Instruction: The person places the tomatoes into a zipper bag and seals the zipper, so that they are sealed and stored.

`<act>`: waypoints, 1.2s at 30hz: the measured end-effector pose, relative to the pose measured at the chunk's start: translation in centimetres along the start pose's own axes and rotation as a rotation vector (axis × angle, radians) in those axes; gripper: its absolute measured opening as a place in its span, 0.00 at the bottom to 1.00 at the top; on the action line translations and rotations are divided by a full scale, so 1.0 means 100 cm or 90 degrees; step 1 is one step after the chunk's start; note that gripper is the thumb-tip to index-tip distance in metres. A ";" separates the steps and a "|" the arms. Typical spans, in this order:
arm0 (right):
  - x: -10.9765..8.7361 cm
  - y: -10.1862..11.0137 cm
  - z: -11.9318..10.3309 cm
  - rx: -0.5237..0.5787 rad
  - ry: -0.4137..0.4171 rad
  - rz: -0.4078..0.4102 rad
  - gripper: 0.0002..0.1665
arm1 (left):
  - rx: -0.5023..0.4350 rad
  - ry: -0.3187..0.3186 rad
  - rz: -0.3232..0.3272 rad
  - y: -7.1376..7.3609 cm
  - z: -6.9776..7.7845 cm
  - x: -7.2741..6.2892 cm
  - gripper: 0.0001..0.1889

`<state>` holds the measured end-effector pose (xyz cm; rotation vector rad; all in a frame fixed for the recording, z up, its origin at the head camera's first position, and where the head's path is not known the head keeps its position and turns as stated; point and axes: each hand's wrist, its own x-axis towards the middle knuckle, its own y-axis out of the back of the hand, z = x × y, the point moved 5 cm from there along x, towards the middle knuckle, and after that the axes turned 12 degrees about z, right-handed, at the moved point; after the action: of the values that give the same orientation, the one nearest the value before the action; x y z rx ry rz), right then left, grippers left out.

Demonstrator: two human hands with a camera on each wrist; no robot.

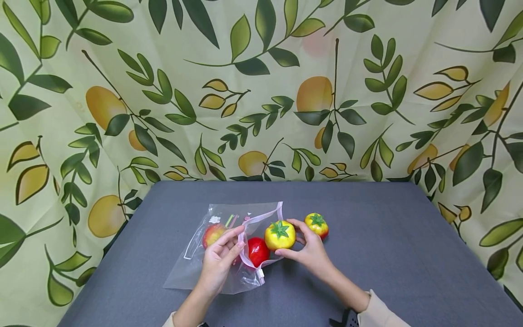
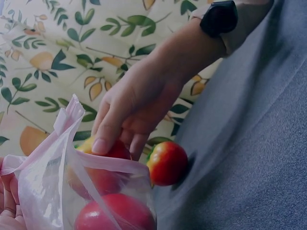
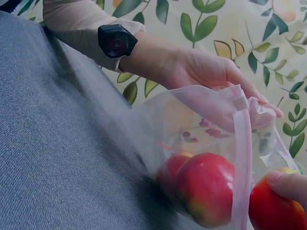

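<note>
My left hand (image 1: 220, 256) pinches the pink-edged mouth of a clear zip bag (image 1: 192, 272), keeping it spread towards the right. Inside lie a shiny red fruit (image 1: 257, 254) near the mouth and a red-and-yellow fruit (image 1: 212, 235) deeper in. Between thumb and fingers, my right hand (image 1: 312, 250) grips a yellow-and-red tomato (image 1: 279, 240) with a green leafy top, right at the bag's opening. In the right wrist view, that tomato (image 3: 276, 206) shows its red underside beside the pink rim.
Another yellow-and-red tomato (image 1: 317, 225) sits on the grey tabletop (image 1: 408, 254), just beyond my right hand. A leaf-and-fruit patterned cloth (image 1: 261, 113) hangs behind the table and along its sides. The zip slider (image 1: 260, 274) is at the bag's near corner.
</note>
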<state>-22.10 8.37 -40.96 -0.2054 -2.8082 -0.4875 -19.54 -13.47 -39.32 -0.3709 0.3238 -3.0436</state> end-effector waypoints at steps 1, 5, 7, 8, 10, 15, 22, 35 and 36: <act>0.000 -0.001 0.000 -0.003 0.004 0.010 0.43 | -0.003 -0.003 -0.003 0.000 0.000 0.000 0.20; 0.000 -0.002 -0.003 -0.035 0.043 0.053 0.43 | -0.012 -0.006 -0.010 -0.001 -0.001 0.000 0.19; -0.001 -0.003 -0.006 -0.054 0.068 0.074 0.42 | -0.015 -0.009 -0.013 -0.001 -0.001 0.000 0.19; -0.001 -0.004 -0.007 -0.061 0.074 0.083 0.42 | -0.014 -0.007 -0.012 -0.001 -0.001 0.000 0.20; -0.002 -0.004 -0.008 -0.069 0.082 0.098 0.42 | -0.013 -0.006 -0.013 -0.001 -0.001 0.000 0.20; -0.003 -0.008 -0.009 -0.090 0.067 0.103 0.43 | -0.014 -0.005 -0.020 -0.003 -0.002 -0.002 0.21; -0.006 -0.011 -0.013 -0.046 0.045 0.078 0.41 | -0.022 -0.030 -0.028 -0.003 -0.001 -0.002 0.21; -0.009 -0.015 -0.014 0.021 0.088 0.109 0.25 | -0.046 -0.073 -0.034 -0.004 0.002 -0.002 0.19; -0.009 -0.016 -0.014 0.032 0.106 0.111 0.23 | -0.045 -0.073 -0.035 -0.004 0.002 -0.002 0.19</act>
<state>-21.14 6.31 -40.46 -0.3764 -2.6085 -0.3750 -19.30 -13.10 -39.12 -0.5639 0.4224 -3.0533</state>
